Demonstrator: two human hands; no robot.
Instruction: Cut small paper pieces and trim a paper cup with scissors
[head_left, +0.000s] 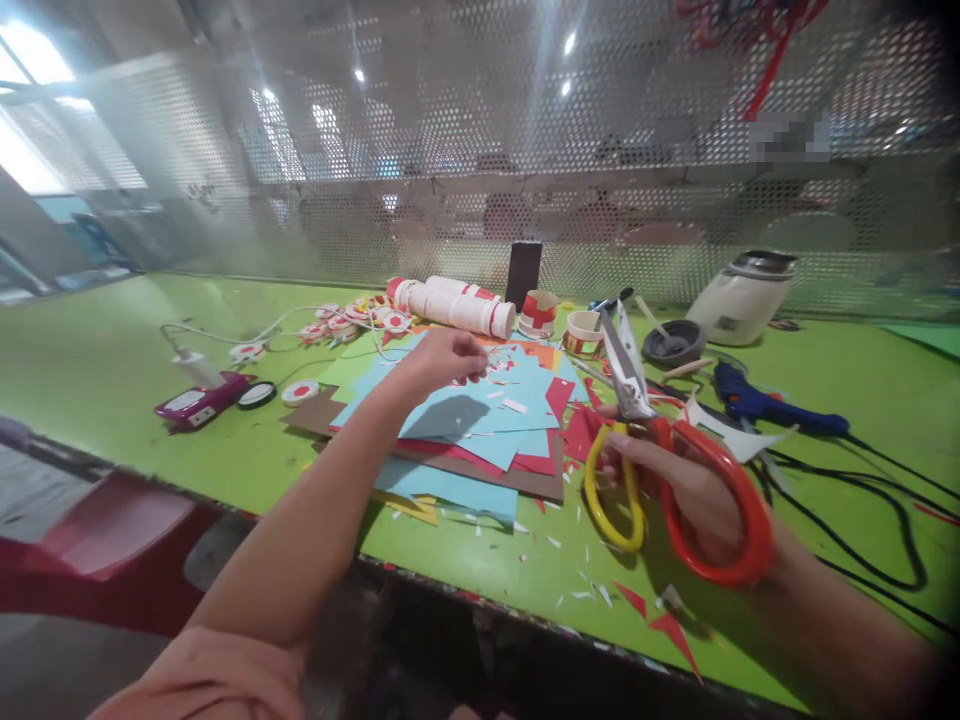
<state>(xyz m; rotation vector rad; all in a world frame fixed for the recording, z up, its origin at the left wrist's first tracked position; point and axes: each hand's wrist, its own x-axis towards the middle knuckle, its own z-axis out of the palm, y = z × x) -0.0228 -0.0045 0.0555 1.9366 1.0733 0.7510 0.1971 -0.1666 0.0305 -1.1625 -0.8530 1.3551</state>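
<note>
In my right hand is a pair of scissors with one red and one yellow handle. The blades point up and away from me, slightly parted. My left hand is over a stack of light blue paper sheets, its fingers bent and pressed together. Whatever they pinch, if anything, is too small to make out. Small red and white paper scraps lie on the sheets beside those fingers. Red and brown sheets show under the blue ones.
White-and-red paper rolls and several round red-and-white pieces lie behind the stack. A purple power strip sits left. To the right are a blue glue gun with black cables, a grey bowl and a white jar.
</note>
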